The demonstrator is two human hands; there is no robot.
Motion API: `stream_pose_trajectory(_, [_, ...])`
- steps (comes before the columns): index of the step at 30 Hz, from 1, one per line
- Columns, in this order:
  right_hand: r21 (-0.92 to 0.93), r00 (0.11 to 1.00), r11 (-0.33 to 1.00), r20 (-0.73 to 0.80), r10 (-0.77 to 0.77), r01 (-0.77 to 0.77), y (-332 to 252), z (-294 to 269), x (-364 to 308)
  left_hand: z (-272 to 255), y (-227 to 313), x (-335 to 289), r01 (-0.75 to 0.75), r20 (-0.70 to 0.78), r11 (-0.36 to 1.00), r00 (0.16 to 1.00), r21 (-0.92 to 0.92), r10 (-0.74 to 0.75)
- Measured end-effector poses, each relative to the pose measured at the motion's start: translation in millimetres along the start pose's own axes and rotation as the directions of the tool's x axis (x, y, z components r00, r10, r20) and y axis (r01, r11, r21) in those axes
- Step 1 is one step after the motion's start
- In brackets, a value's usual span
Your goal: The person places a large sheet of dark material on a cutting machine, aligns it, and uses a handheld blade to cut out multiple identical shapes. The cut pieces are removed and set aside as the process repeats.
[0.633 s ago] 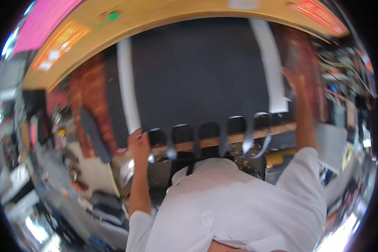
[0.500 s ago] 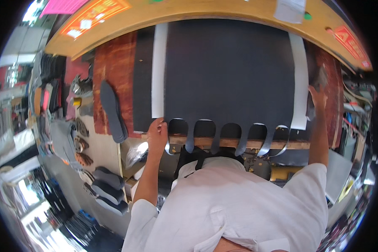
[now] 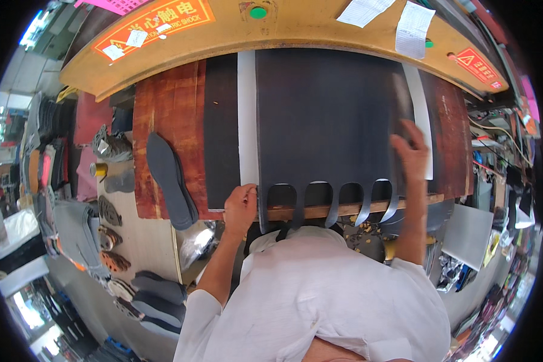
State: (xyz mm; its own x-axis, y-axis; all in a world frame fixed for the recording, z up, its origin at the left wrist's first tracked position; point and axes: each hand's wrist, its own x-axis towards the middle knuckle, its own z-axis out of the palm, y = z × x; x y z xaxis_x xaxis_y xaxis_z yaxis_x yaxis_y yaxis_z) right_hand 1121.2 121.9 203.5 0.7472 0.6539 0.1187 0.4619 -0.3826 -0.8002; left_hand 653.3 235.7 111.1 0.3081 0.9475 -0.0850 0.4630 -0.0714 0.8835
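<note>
Showing a wide, matte, dark sheet (image 3: pixel 329 120) laid over a red-brown board (image 3: pixel 169 114), just in front of a yellow beam (image 3: pixel 314 30), with a plain, even face and a near edge cut into rounded notches (image 3: pixel 318 194) between narrow, drooping tongues. Pinching the sheet's near-left corner with the left hand (image 3: pixel 240 208), fingers drawn together; holding the right hand (image 3: pixel 411 149) open, fingers parted, by the sheet's right edge; cannot tell about contact there. Compared with half a second ago, bringing the right hand inward from outside the right white strip, and keeping the left at the same corner. Counting one sheet, four clear notches, two white strips (image 3: pixel 247 120) flanking the sheet, two green buttons (image 3: pixel 258 12), two orange labels (image 3: pixel 154 30) and two larger white papers (image 3: pixel 414 30) on the beam.
</note>
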Motion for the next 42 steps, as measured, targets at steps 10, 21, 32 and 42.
stream_pose_trajectory(10, [-0.258, 0.951, 0.917, 0.141, -0.276, 0.304, -156, 255, -68, -56, -23, -8, -0.285, 0.136, 0.958, 0.949, -0.020, 0.286])
stream_pose_trajectory(21, [-0.460, 0.965, 0.851, 0.187, -0.186, 0.253, -154, 306, -94, -53, -77, 6, -0.518, 0.030, 0.845, 0.855, 0.134, 0.519])
stream_pose_trajectory(32, [-0.489, 0.958, 0.835, 0.244, -0.148, 0.253, -157, 304, -92, -49, -86, 21, -0.586, 0.101, 0.775, 0.808, 0.235, 0.580])
stream_pose_trajectory(42, [-0.255, 0.964, 0.933, 0.142, -0.225, 0.255, -141, 265, -76, -49, -65, 88, -0.579, 0.059, 0.784, 0.811, 0.226, 0.582])
